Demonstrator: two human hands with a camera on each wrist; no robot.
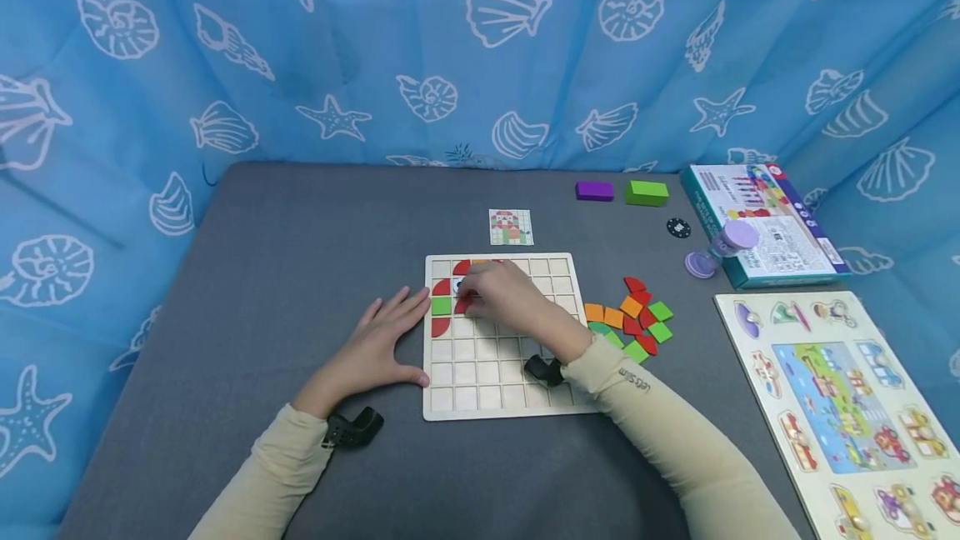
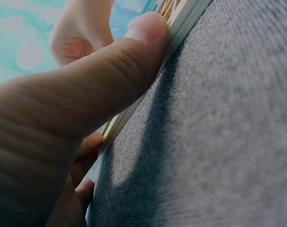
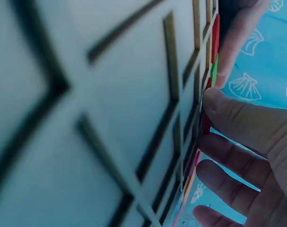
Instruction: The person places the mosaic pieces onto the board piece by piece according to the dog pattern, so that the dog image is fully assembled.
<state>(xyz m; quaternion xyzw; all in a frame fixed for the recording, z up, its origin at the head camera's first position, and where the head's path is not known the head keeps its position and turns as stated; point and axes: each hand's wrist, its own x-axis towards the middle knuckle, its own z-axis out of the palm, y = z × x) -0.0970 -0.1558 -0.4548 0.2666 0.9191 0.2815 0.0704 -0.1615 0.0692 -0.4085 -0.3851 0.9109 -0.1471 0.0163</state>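
A white wooden grid board point(image 1: 487, 397) lies on the grey table. Along its left column are red quarter-round tiles point(image 1: 440, 327) and a green square tile point(image 1: 441, 306); more red and orange ones line the top row. My left hand point(image 1: 381, 347) rests at the board's left side, fingers spread, thumb and fingertips against the edge. Over the upper left cells, my right hand point(image 1: 504, 294) pinches a red tile point(image 3: 207, 122) between thumb and finger, close to the grid. The fingers partly cover nearby cells, including one with a black-and-white tile point(image 1: 458, 283).
Loose red, orange and green tiles point(image 1: 632, 319) lie right of the board. Behind it is a small pattern card point(image 1: 511, 227). Purple point(image 1: 594, 191) and green blocks point(image 1: 646, 193), a black disc point(image 1: 678, 227), a game box point(image 1: 765, 223) and a peg puzzle point(image 1: 840, 407) occupy the right side.
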